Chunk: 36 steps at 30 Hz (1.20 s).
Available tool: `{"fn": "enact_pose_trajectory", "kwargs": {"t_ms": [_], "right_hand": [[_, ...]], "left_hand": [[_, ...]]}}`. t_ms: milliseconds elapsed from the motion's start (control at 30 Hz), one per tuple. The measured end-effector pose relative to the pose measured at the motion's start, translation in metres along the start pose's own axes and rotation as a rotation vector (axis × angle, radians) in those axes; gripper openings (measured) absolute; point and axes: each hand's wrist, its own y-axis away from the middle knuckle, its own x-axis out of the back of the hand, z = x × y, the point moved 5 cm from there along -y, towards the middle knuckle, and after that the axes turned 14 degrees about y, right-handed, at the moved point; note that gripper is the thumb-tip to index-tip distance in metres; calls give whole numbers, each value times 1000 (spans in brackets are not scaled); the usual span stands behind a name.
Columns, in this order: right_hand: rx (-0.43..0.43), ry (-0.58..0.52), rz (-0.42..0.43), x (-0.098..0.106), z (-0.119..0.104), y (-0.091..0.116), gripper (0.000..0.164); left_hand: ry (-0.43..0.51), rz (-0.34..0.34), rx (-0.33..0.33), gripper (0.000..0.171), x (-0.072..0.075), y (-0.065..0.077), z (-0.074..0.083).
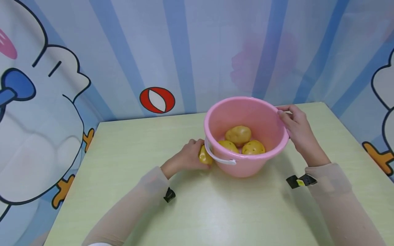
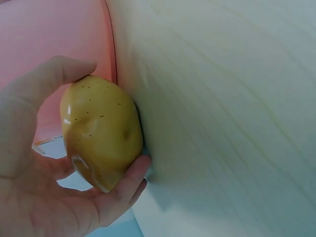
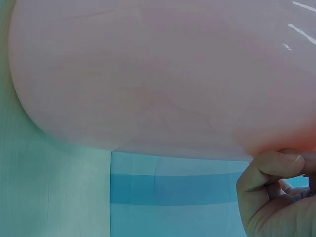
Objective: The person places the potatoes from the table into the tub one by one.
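A pink bucket (image 1: 243,167) stands on the table, its white handle (image 1: 220,160) hanging down on the near left side. Inside it lie a brown-yellow potato (image 1: 238,135) and two yellow potatoes, one at the right (image 1: 253,147) and one partly hidden by the rim. Beside the bucket's left wall, my left hand (image 1: 192,155) grips another potato (image 2: 102,131) between thumb and fingers, low at the tabletop. My right hand (image 1: 295,123) pinches the bucket's rim on the right; in the right wrist view its bent fingers (image 3: 276,168) meet the bucket's edge.
The pale wooden table (image 1: 123,191) ends at a striped blue cloth backdrop (image 1: 209,51) behind the bucket. Cartoon figures are printed on the cloth at left and right. Black straps (image 1: 301,181) sit at the wrists.
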Motion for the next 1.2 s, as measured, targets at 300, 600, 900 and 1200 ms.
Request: {"fn": "enact_pose_trajectory", "kwargs": {"t_ms": [300, 600, 900, 1200], "right_hand": [[-7, 7, -3, -3, 2, -1, 45], [8, 5, -1, -2, 3, 0, 44], [10, 7, 0, -2, 2, -1, 44], [17, 5, 9, -1, 0, 0, 44]], "left_hand": [[20, 13, 41, 76, 3, 5, -6], [47, 30, 39, 76, 19, 9, -1], [51, 39, 14, 79, 47, 17, 7], [26, 61, -32, 78, 81, 26, 30]]}}
